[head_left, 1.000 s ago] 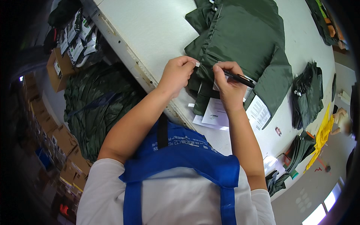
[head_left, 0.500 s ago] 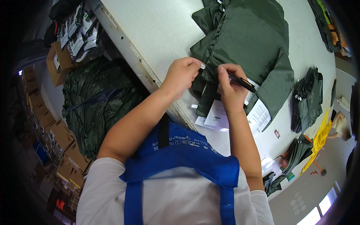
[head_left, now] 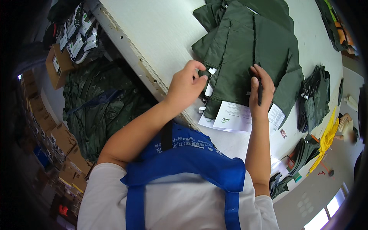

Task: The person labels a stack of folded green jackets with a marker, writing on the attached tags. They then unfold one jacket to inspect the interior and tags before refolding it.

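Green garment (head_left: 238,57), long axis near-to-far, pen (head_left: 260,94) likewise

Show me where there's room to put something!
The biggest bare patch of table lies between its left edge and the green garments. A smaller one is right of them, above the dark bundle. It's crowded around the left hand, right hand and papers.

Left fingers (head_left: 196,64) apart in a curve, right fingers (head_left: 265,78) bent inward
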`<action>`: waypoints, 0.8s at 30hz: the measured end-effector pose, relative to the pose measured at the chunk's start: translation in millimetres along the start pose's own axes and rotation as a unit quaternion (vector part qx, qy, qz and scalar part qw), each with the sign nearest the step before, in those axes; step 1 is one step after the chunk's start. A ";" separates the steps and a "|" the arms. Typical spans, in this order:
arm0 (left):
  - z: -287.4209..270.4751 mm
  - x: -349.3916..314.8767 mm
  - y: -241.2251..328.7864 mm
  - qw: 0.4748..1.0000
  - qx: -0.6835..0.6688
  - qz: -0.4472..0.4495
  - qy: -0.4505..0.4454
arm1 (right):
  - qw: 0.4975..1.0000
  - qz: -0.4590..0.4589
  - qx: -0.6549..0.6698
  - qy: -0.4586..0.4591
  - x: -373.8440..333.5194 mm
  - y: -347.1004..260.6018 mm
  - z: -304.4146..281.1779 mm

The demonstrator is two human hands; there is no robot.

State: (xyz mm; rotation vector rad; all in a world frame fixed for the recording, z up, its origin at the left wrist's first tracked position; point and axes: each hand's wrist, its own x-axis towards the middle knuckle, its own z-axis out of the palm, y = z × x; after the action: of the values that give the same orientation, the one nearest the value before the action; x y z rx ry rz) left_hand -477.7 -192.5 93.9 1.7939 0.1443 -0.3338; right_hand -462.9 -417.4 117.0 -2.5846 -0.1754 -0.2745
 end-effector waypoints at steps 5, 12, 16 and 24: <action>4.3 10.1 4.0 1.000 0.014 -0.020 -0.003 | 0.939 0.135 0.316 -0.004 -12.7 -37.2 12.4; 7.1 25.0 -12.2 0.998 -0.045 -0.036 -0.009 | 0.901 0.214 0.373 -0.054 -15.7 -50.1 45.0; 6.4 24.6 -13.1 0.998 -0.042 -0.041 -0.012 | 0.913 0.195 0.353 -0.056 -15.4 -49.0 49.8; 6.6 17.9 -1.9 0.999 -0.034 -0.005 -0.027 | 0.942 0.103 0.319 -0.004 -9.4 -54.2 35.4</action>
State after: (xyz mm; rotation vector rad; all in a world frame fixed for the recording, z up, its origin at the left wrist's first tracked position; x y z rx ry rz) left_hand -462.1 -199.8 85.3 1.7154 0.1245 -0.3795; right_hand -476.0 -353.5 111.9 -1.9368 0.0092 -0.1038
